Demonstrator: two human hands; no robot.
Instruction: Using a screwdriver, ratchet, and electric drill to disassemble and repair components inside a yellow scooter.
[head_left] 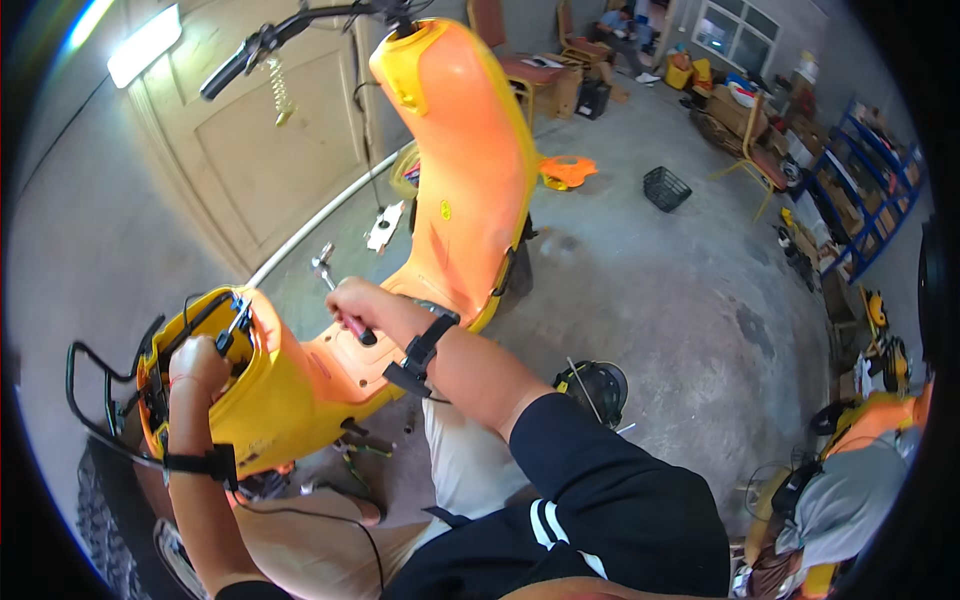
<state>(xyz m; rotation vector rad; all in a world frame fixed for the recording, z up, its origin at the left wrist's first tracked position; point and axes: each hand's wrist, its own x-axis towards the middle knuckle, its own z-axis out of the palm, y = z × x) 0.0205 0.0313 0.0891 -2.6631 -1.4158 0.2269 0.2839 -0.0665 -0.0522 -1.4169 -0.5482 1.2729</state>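
My right hand [360, 303] is closed around the red-and-black handle of a ratchet wrench [322, 264]. Its metal head points up and away, over the floorboard of an orange-yellow scooter body [465, 160]. At the left, my left hand [198, 368] is closed at the open seat compartment [262, 318]. A slim black-and-silver rod-shaped piece [232, 326] shows at its fingers; its exact kind is unclear. Dark parts and cables lie inside the compartment, partly hidden by this hand.
Handlebars [265, 50] rise at the top left, before a beige door [260, 130]. A black rail [85, 375] curves round the scooter's rear. On the floor are a black basket [667, 189], an orange panel [567, 171] and a dark round object [592, 393]. Blue shelving [865, 190] stands right; a person sits far back.
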